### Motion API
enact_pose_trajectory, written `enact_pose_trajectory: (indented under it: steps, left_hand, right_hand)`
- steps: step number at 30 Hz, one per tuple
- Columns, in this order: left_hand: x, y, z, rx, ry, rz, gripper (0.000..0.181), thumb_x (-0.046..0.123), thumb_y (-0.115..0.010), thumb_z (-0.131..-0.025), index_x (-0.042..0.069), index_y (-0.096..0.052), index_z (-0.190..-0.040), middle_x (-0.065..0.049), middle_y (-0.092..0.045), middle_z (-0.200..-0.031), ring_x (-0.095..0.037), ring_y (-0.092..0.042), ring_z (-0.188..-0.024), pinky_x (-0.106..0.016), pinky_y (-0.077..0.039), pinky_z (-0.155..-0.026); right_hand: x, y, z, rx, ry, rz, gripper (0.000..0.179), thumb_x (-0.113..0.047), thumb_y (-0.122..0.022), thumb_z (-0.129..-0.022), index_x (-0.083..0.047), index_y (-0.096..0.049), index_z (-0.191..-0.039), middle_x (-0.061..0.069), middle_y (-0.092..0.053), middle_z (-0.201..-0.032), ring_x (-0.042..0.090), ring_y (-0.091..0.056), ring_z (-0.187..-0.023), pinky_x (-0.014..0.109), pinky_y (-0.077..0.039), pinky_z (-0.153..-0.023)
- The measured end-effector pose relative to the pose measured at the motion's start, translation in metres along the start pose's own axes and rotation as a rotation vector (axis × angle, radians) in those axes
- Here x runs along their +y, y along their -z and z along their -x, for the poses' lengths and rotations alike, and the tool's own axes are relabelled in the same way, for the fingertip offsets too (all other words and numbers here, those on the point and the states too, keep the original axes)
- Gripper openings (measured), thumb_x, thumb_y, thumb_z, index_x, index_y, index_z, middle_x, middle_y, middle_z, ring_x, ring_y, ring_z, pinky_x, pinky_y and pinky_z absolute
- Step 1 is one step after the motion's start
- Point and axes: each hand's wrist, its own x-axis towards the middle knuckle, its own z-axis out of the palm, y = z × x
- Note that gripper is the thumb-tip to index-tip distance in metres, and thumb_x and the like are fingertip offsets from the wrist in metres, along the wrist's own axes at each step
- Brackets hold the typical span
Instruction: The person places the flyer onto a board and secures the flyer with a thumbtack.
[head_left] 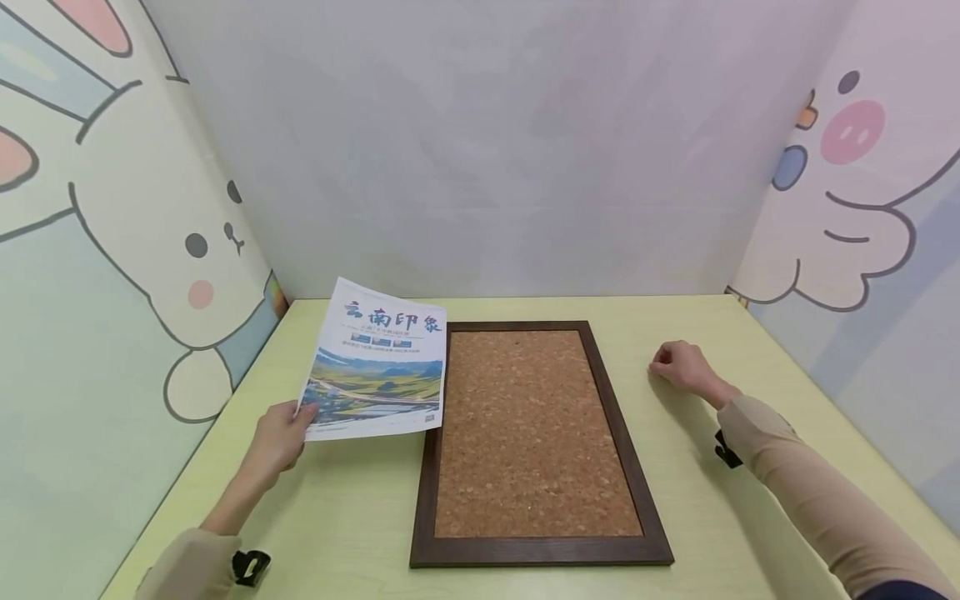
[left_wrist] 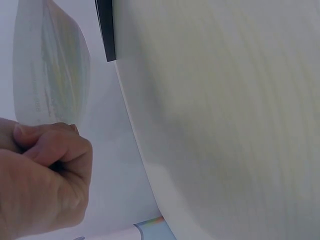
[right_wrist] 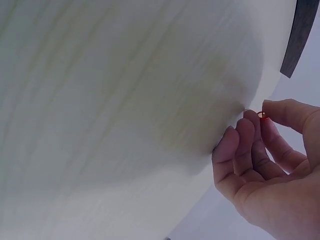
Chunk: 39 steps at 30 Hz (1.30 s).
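Note:
My left hand [head_left: 276, 442] grips the lower left corner of a poster [head_left: 375, 375] and holds it up above the table. The poster is white, with Chinese lettering at the top and a painted green and blue landscape below. Its right edge overlaps the left side of a cork board [head_left: 532, 433] with a dark brown frame. In the left wrist view, the fingers curl round the poster's edge. My right hand [head_left: 686, 368] is low over the table, right of the board. Between its thumb and fingers is a tiny red push pin [right_wrist: 263, 115], mostly hidden.
The pale wood-grain table [head_left: 360, 517] carries the board near its middle. A pale back wall [head_left: 480, 167] rises behind it. Side panels with cartoon drawings, a rabbit [head_left: 150, 208] on the left and a pig-nosed figure [head_left: 855, 183] on the right, close in the sides.

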Motion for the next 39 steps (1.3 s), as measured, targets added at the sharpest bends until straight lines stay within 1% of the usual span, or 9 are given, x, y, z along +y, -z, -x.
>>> enact_pose_trajectory:
  steps: [2,4,8,13,17,20,26,34,39]
  left_hand:
    - [0.001,-0.001,-0.001,0.007,0.001,-0.002,0.045,0.023,-0.036,-0.104,-0.014,-0.048,-0.128,0.007,-0.037,-0.047,-0.005,-0.031,-0.036,-0.022,-0.029,-0.035]
    - [0.002,-0.002,-0.001,0.010,0.004,-0.002,0.045,0.023,-0.037,-0.104,-0.014,-0.048,-0.128,0.007,-0.038,-0.047,-0.005,-0.032,-0.036,-0.022,-0.030,-0.035]
    - [0.006,-0.004,0.000,0.017,0.011,0.004,0.045,0.023,-0.038,-0.104,-0.014,-0.049,-0.127,0.006,-0.040,-0.048,-0.005,-0.032,-0.035,-0.023,-0.030,-0.035]
    - [0.009,-0.006,0.000,0.022,0.015,0.006,0.045,0.023,-0.038,-0.104,-0.013,-0.050,-0.127,0.002,-0.047,-0.053,-0.005,-0.033,-0.036,-0.023,-0.030,-0.035]
    - [0.012,-0.009,-0.002,0.023,0.016,0.003,0.044,0.023,-0.037,-0.104,-0.013,-0.050,-0.127,0.002,-0.046,-0.053,-0.005,-0.033,-0.036,-0.023,-0.030,-0.036]
    - [0.014,-0.012,-0.002,0.028,0.015,0.005,0.044,0.023,-0.038,-0.104,-0.013,-0.050,-0.127,0.001,-0.047,-0.053,-0.006,-0.032,-0.035,-0.023,-0.029,-0.035]
    - [0.018,-0.016,-0.004,0.029,0.001,0.010,0.045,0.023,-0.037,-0.104,-0.011,-0.049,-0.130,-0.008,-0.059,-0.063,-0.006,-0.033,-0.036,-0.023,-0.030,-0.036]
    - [0.024,-0.023,-0.005,0.018,-0.010,0.029,0.043,0.021,-0.038,-0.104,-0.011,-0.050,-0.128,-0.004,-0.053,-0.057,-0.006,-0.032,-0.036,-0.023,-0.029,-0.036]
    - [0.029,-0.028,-0.006,0.022,-0.026,0.033,0.043,0.021,-0.038,-0.104,-0.011,-0.050,-0.130,-0.012,-0.062,-0.067,-0.006,-0.032,-0.037,-0.023,-0.029,-0.036]
  right_hand:
    - [-0.001,0.001,0.000,0.014,0.006,-0.013,0.016,-0.010,-0.063,-0.087,0.005,-0.065,-0.082,0.015,-0.065,-0.076,0.018,-0.054,-0.066,0.028,-0.042,-0.062]
    - [0.000,0.000,0.001,0.046,0.034,-0.022,0.016,-0.011,-0.063,-0.087,0.003,-0.065,-0.080,0.014,-0.064,-0.074,0.017,-0.054,-0.064,0.027,-0.042,-0.060]
    - [0.003,-0.002,0.000,0.058,0.055,-0.019,0.015,-0.010,-0.061,-0.086,0.003,-0.067,-0.080,0.015,-0.066,-0.074,0.020,-0.058,-0.064,0.030,-0.046,-0.060]
    - [-0.001,-0.003,-0.001,0.023,0.018,0.035,0.016,-0.007,-0.059,-0.087,0.005,-0.069,-0.084,0.019,-0.070,-0.081,0.025,-0.062,-0.071,0.035,-0.048,-0.067]
    - [-0.004,-0.003,0.000,0.015,0.028,0.030,0.015,-0.008,-0.062,-0.088,0.006,-0.068,-0.085,0.020,-0.069,-0.081,0.025,-0.062,-0.071,0.037,-0.049,-0.067]
    - [-0.004,-0.003,-0.001,0.012,0.037,0.019,0.016,-0.008,-0.064,-0.088,0.006,-0.068,-0.085,0.020,-0.069,-0.080,0.024,-0.062,-0.070,0.035,-0.048,-0.066]
    - [-0.001,-0.002,-0.001,-0.002,0.020,0.003,0.014,-0.009,-0.066,-0.088,0.004,-0.067,-0.084,0.016,-0.068,-0.077,0.016,-0.056,-0.066,0.028,-0.042,-0.061]
    - [-0.001,-0.001,-0.001,-0.006,0.019,-0.023,0.011,-0.009,-0.067,-0.086,0.002,-0.066,-0.085,0.013,-0.066,-0.073,0.013,-0.052,-0.061,0.027,-0.040,-0.057]
    - [-0.002,0.000,0.000,-0.010,0.010,-0.031,0.010,-0.008,-0.067,-0.086,0.002,-0.065,-0.086,0.012,-0.065,-0.074,0.013,-0.051,-0.061,0.027,-0.040,-0.057]
